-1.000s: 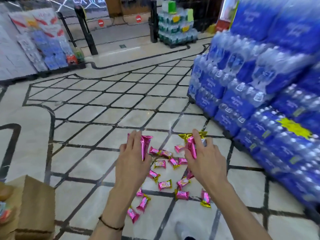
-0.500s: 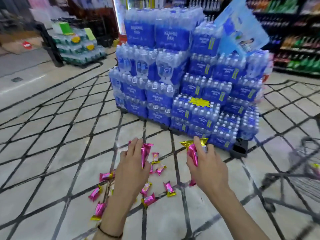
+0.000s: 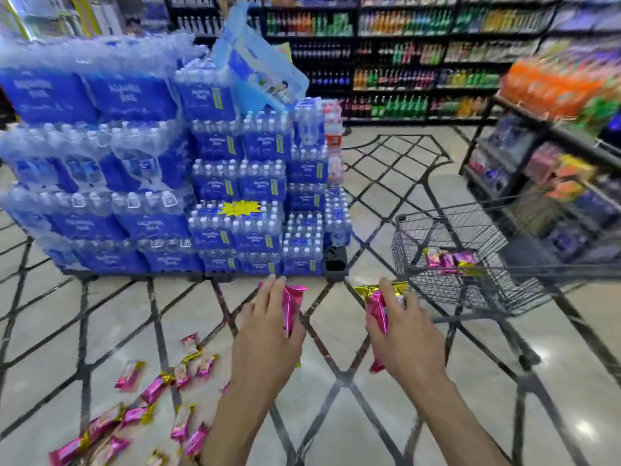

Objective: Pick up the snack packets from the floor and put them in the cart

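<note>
My left hand [image 3: 267, 338] is shut on pink snack packets [image 3: 291, 306], held above the floor. My right hand [image 3: 406, 334] grips more pink and gold packets [image 3: 376, 304], a short way left of the wire cart [image 3: 437, 227]. The cart stands at the right and holds several pink packets [image 3: 450, 258] on its bottom. Several more pink and gold packets [image 3: 151, 395] lie scattered on the tiled floor at the lower left, behind my left forearm.
A tall stack of blue bottled-water packs [image 3: 168, 183] on a pallet fills the left and centre. Drink shelves [image 3: 403, 62] line the back wall. A shelf rack of snacks [image 3: 544, 156] stands at the right behind the cart.
My view has swung right, from the packets on the floor towards the cart. Both hands stay shut on their packets and now sit nearer the cart, which has come fully into view.
</note>
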### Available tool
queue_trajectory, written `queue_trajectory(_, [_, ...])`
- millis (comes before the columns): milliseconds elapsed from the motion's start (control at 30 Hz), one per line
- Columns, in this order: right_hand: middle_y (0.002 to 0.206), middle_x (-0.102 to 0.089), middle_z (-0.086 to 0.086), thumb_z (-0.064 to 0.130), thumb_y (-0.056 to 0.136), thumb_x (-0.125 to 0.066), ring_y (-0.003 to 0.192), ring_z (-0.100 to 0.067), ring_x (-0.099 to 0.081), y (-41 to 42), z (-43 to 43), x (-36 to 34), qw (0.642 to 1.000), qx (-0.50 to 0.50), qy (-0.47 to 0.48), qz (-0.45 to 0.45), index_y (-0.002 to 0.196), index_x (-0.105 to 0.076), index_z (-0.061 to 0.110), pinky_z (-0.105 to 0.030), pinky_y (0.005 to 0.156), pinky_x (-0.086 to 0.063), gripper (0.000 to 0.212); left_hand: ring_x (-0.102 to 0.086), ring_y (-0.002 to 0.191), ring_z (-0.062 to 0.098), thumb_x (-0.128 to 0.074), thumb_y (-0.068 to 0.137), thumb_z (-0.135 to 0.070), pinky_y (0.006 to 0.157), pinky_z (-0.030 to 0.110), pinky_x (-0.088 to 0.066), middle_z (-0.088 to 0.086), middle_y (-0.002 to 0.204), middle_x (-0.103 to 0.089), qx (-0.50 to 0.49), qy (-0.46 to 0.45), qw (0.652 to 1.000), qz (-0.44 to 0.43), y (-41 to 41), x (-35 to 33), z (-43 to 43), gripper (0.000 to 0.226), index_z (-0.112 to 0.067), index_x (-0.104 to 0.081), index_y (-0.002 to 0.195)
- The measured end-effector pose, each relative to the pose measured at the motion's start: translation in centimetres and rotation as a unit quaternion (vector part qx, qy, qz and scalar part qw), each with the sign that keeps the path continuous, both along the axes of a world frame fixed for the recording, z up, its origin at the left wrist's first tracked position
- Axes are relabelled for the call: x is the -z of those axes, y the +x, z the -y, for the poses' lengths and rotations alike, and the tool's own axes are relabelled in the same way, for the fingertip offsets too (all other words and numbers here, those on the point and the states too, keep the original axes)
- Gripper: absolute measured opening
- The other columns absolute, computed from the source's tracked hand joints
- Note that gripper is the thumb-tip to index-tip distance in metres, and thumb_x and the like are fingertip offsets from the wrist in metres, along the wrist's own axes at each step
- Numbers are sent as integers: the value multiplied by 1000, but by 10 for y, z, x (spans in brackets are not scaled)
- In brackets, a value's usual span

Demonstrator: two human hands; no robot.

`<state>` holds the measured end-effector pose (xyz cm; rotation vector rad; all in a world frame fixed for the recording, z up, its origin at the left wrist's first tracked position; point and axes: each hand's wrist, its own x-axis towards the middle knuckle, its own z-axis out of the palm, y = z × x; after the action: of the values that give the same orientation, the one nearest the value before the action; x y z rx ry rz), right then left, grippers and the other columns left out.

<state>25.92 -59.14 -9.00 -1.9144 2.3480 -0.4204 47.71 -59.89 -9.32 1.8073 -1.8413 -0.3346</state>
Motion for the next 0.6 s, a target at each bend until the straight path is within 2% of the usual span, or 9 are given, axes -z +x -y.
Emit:
queue_trajectory(200, [126,-51,-7,57,99,-40,106,-28,-59,-107,-7,11,998,57,-15,-5,155,-18,38,-35,70,-49,63,-37,135,20,-64,90,-30,105,37,-41,-11,164,-26,51,-6,998,-31,-115,2,16,77,-29,-26,158])
queue_trajectory(300, [132,-50,-9,57,98,-42,111,-28,-60,-149,-4,19,996,90,-16,4,154,-15,39,-35,73,-52,65,-34,140,18,-64,91,-30,108,35,-39,-11,164,-26,77,0,997,-29,-163,5,25,76,-28,-27,158])
queue_trajectory(467, [138,-45,-10,58,98,-43,112,-28,-59,-192,19,35,993,116,-4,26,153,-10,40,-34,72,-54,67,-39,128,17,-64,89,-29,97,37,-48,-14,162,-28,122,15,992,-8,-213,13,54,73,-32,-31,154])
queue_trajectory(600, [143,-41,-11,60,98,-41,115,-27,-58,-220,55,53,990,133,9,44,152,-5,41,-34,76,-55,68,-39,132,18,-64,90,-29,97,36,-46,-13,162,-27,131,41,991,6,-241,33,103,73,-31,-30,156])
